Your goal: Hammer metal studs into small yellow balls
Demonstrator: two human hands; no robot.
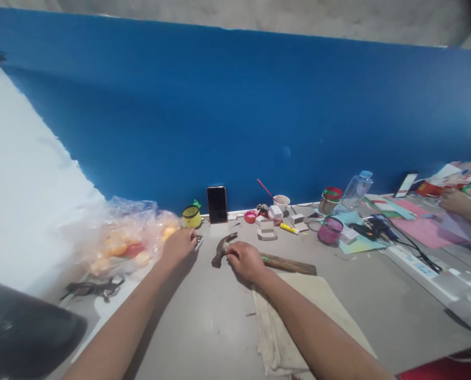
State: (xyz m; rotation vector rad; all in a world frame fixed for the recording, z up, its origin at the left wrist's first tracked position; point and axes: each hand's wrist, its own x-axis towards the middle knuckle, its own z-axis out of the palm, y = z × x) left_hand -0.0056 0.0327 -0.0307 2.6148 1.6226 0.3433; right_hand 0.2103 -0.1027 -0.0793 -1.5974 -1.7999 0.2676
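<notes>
A claw hammer (223, 248) with a wooden handle (289, 263) lies on the grey table. My right hand (245, 260) rests over the hammer's neck, fingers curled on it just behind the head. My left hand (179, 245) is closed on a small metal object (198, 242) that I cannot name, beside a clear plastic bag (120, 240) of orange and red pieces. My right forearm lies over a beige cloth (299, 322).
A dark phone (217, 204) leans on the blue wall next to a yellow cup (191, 216). Small white blocks (266, 229), a pink pot (330, 230), a bottle (356, 189), cables and a power strip (429, 272) sit to the right. Another person's hand (455, 201) rests on pink paper.
</notes>
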